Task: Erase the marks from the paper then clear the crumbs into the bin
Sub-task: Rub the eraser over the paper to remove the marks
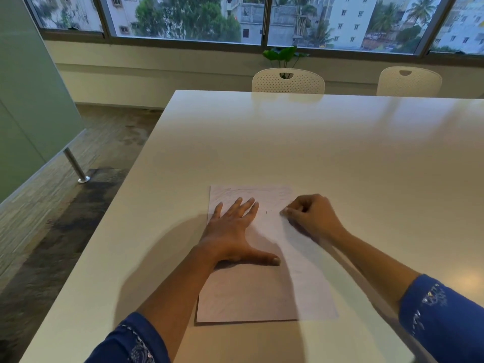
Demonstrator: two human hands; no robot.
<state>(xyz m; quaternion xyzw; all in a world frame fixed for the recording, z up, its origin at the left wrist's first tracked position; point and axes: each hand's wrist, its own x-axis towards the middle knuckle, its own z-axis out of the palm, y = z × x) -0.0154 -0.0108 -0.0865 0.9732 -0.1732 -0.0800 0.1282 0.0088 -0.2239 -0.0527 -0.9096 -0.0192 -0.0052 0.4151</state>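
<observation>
Fingertips (285,212) of the right hand (313,217) are curled into a tight pinch and pressed to the paper (264,289) near its upper right edge; presumably an eraser sits in the pinch, but it is too small and blurred to confirm. Left hand (233,231) lies flat with fingers spread and released, grasping nothing, palm down on the upper left part of the sheet, thumb stretched toward the middle. Paper rests on the white table (340,142), near the front edge, slightly skewed. Faint scribble shows along the top edge, and one short dark mark (266,212) lies between the two hands. Judgement: a single sheet is light, thin and slides easily on a glossy top; it will crease or tear under hard rubbing, so a flat palm close beside the rubbed spot is the right hold, with strokes directed away from it. Erasing appears to be the current step. No crumbs can be made out, and no bin is in view. Two white chairs (288,81) stand at the far side.
</observation>
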